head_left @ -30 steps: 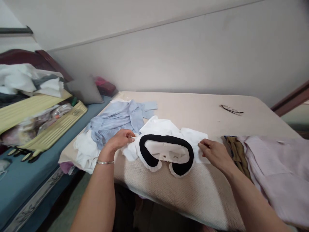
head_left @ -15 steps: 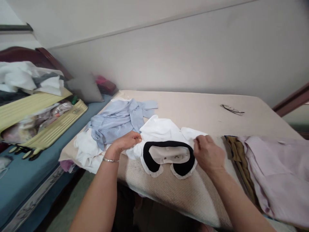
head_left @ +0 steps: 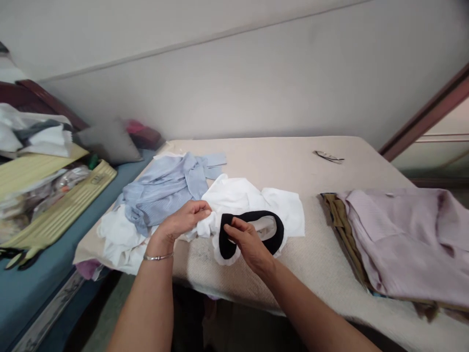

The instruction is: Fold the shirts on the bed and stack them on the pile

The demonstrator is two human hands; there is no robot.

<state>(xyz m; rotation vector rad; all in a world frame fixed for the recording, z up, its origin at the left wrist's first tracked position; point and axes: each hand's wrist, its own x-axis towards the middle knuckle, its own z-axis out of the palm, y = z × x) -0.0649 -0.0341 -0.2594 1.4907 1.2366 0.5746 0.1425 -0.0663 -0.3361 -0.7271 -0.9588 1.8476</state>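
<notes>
A white blouse (head_left: 240, 193) with a black collar (head_left: 227, 247) edged in white frill lies near the front of the covered table (head_left: 264, 159). My left hand (head_left: 188, 216) pinches the white fabric at the blouse's left side, fingers closed. On the left half of the collar rests my right hand (head_left: 247, 239), its thumb and fingers closing on the black edge. Part of the collar's opening is hidden behind that hand. The blouse's right sleeve lies spread flat on the cover.
Behind my left hand are a crumpled blue striped shirt (head_left: 164, 186) and white clothes (head_left: 119, 230). A folded lilac garment (head_left: 406, 234) lies on brown cloth (head_left: 335, 212) at the right. Eyeglasses (head_left: 329, 157) sit toward the back. On the left, a blue bed (head_left: 134, 171) holds a yellow case (head_left: 91, 188).
My right hand has let go of the blouse's right side and moved left onto the collar. The right sleeve now lies spread out. My left hand keeps its pinch.
</notes>
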